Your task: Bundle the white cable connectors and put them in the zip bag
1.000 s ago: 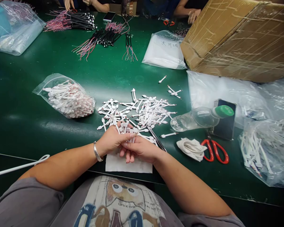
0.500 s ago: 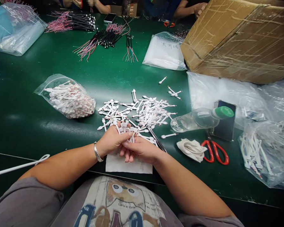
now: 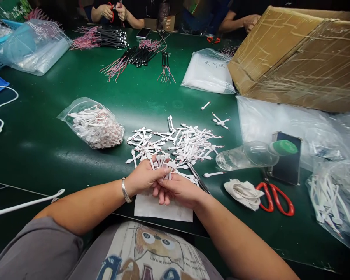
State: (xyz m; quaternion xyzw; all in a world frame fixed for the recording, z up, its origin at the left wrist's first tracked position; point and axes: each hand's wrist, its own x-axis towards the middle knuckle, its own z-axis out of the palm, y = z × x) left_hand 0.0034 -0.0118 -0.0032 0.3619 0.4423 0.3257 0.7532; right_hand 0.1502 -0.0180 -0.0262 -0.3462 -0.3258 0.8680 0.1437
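Observation:
My left hand [image 3: 144, 176] is closed on a small bunch of short white cables with flat connector ends [image 3: 162, 159]. Pressed against it, my right hand [image 3: 182, 190] also grips the bunch, its thumb near the left thumb; some fingers are hidden beneath. Just beyond both hands spreads a loose pile of the same white cables [image 3: 192, 144]. A pair of tweezers [image 3: 198, 179] lies beside my right hand, partly over the pile's edge. Under my hands a white sheet of paper [image 3: 163, 212] rests at the table's front edge.
A clear bag of white cables [image 3: 97, 126] sits left of the pile. To the right are a bottle [image 3: 245, 155], a phone [image 3: 286, 159], red-handled scissors [image 3: 275, 198], a cloth roll [image 3: 243, 193] and a cardboard box [image 3: 294, 54]. Co-workers' hands [image 3: 113, 12] show across the table [image 3: 61, 85].
The view has shifted, so everything sits slightly lower and farther right. Both hands keep hold of the white cables, with little change in pose. A co-worker's hands with red-handled scissors show more fully.

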